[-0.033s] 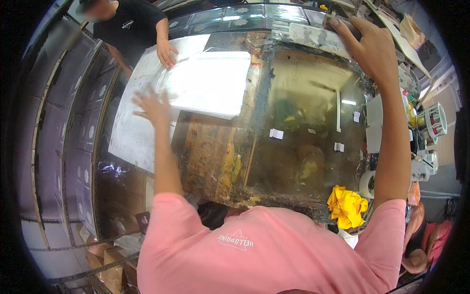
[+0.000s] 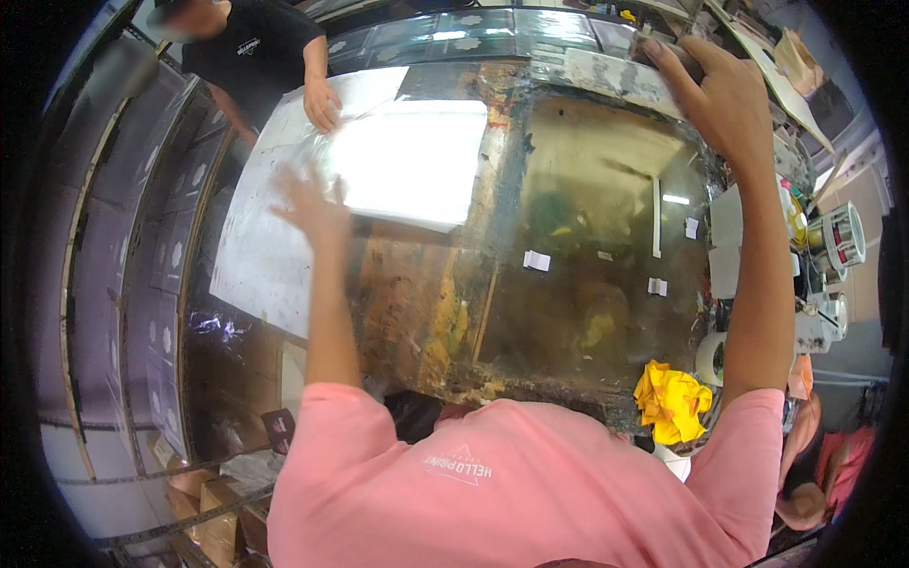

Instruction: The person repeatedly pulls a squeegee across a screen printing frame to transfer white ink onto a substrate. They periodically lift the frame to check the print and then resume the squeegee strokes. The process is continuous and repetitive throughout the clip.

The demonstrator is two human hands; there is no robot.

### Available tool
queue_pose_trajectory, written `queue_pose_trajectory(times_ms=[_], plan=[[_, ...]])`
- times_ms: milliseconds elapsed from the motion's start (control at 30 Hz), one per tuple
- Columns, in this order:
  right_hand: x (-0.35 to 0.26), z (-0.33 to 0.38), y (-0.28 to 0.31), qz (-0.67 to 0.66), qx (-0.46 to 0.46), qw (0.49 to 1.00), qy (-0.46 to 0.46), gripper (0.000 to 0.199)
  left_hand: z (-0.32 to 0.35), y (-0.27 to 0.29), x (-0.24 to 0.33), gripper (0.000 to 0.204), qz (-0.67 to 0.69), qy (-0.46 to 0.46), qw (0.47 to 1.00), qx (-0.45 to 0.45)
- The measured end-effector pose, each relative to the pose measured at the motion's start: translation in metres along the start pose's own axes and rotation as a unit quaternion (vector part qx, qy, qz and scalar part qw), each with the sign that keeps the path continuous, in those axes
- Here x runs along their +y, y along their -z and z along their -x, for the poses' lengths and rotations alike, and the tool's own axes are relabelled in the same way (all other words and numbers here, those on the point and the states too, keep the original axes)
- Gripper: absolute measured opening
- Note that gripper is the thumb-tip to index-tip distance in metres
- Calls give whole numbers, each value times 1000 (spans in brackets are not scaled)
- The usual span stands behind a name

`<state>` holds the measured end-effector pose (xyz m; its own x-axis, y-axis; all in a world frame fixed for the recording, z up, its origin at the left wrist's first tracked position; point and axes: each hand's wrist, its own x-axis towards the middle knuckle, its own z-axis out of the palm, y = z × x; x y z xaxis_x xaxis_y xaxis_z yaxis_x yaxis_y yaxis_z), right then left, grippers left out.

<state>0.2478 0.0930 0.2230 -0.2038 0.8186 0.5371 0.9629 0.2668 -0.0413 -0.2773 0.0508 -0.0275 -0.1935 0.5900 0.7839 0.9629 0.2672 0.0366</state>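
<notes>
My left hand [image 2: 317,204] is smeared by motion, its fingers spread and holding nothing. It hovers at the left edge of a bright, glossy white sheet [image 2: 412,161], over a larger white board [image 2: 251,246]. Far right, my right hand [image 2: 721,95] curls round a dark, rounded piece at the far corner of a framed printing screen [image 2: 597,312]; what exactly it grips is hard to make out. The screen's mesh is yellowish brown and see-through, with small white paper bits [image 2: 537,260] on it. A co-worker's hand [image 2: 322,104] touches the sheet's far left corner.
A crumpled yellow cloth [image 2: 670,402] lies at the screen's near right corner. White tubs [image 2: 841,235] and tape rolls line the right side. Racks with printed sheets [image 2: 170,256] stand on the left, more printed sheets [image 2: 464,38] beyond the table. A co-worker in black [image 2: 256,57] stands far left.
My left hand has moved a little right, toward the white sheet's left edge. My right hand keeps its place at the screen's far corner. The co-worker's hand has barely moved.
</notes>
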Motion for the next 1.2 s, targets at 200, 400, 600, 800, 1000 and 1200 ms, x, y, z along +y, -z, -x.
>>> queue_pose_trajectory(times_ms=[200,400,600,800,1000,1200], plan=[[-5,-16,7,-55,49,997,22,61,56,23,112,57,40,-210,936,-280],[1,-13,0,-72,55,996,25,61,45,22,125,54,85,-167,926,-326],[-2,-11,3,-39,93,995,25,63,-5,44,127,55,225,-93,914,-324],[-3,-8,6,-24,92,995,43,66,40,61,245,70,276,-217,851,-391],[4,-6,1,-38,80,995,44,74,111,88,315,122,244,-312,828,-397],[5,-17,6,-43,43,997,52,75,131,88,361,131,285,-338,805,-396]])
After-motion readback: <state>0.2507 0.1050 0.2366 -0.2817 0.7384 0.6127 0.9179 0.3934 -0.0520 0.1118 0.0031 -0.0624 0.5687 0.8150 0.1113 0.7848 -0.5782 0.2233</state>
